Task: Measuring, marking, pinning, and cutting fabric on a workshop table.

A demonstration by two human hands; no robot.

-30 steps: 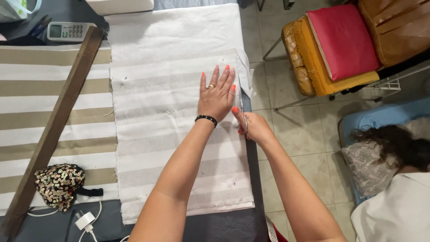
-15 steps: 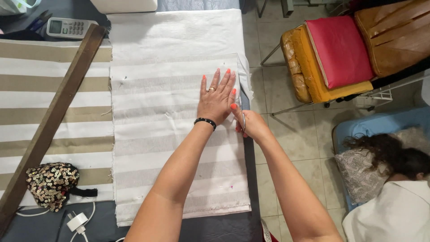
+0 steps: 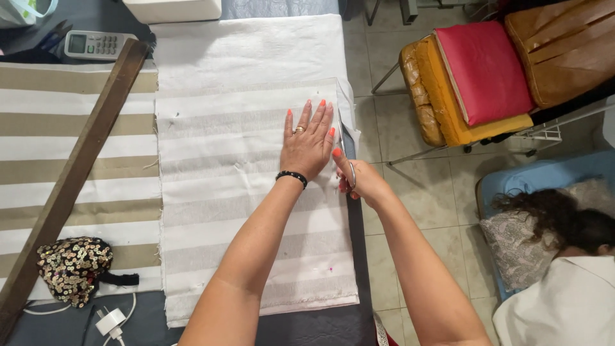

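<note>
A white fabric panel (image 3: 237,192) with faint grey stripes lies flat on the table. My left hand (image 3: 309,142) presses palm-down on it near its right edge, fingers spread, with a ring and a black bead bracelet. My right hand (image 3: 356,177) sits just right of it at the fabric's edge, closed on a pair of scissors (image 3: 346,160) whose blades point away along that edge.
A beige-and-white striped cloth (image 3: 70,154) lies to the left under a long wooden bar (image 3: 77,173). A sequinned pouch (image 3: 72,269), a white charger (image 3: 110,320) and a remote (image 3: 96,45) are nearby. Cushioned chairs (image 3: 474,77) stand right; a person (image 3: 564,269) lies on the floor.
Both hands have moved slightly farther along the fabric's right edge, the scissors advancing with the right hand.
</note>
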